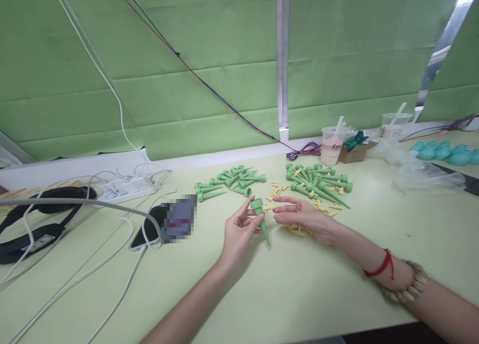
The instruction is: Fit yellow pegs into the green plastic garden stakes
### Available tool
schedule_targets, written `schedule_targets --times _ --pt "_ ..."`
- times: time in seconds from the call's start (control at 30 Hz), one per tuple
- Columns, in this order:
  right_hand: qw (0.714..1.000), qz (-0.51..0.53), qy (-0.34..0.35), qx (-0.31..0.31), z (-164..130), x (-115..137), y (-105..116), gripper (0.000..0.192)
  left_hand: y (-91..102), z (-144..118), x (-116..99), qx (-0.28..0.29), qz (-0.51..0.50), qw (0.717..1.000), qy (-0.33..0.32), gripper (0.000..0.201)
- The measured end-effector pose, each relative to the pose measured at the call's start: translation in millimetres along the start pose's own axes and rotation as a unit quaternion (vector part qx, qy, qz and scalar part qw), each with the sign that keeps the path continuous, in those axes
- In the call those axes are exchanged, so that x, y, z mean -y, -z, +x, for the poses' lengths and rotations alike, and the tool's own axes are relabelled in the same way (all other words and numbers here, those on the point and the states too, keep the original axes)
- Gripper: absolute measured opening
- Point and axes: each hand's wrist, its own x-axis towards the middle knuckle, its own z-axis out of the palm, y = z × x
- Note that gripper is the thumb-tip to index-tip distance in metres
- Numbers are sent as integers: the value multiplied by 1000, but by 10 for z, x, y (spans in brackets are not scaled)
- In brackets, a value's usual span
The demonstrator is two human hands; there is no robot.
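Green spike (261,218) in left hand (238,234)

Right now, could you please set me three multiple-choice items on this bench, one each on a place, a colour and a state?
1. Where is the pink drink cup? A near the wall, behind the right-hand pile of green spikes B beside the phone C in a hand
2. What colour are the small clips? A blue B yellow C black
3. How is the green spike in the left hand? A lying flat on the table B pinched, tip down C capped

A: it stands by the wall. B: they are pale yellow. B: fingers pinch it, point downward.
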Motion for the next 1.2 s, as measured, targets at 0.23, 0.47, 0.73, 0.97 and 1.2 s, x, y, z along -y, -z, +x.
schedule_targets --times 0.23,0.47,0.73,0.97,1.2 --pt "999 32 -6 11 10 -16 8 56 -2 4 -4 -3 6 1000 -1 62" --pt "999 37 -10 4 39 -38 27 59 1 -1 -5 -4 -1 1000 2 61" --pt "998 51 -20 17 40 -40 35 59 -2 0 1 -4 1 1000 3 62" --pt "999 47 -27 -5 15 -16 3 51 -3 -10 -9 -4 8 1000 6 61" --pt "996 82 -37 17 -5 14 2 57 -5 -8 1 -2 4 1000 5 63"
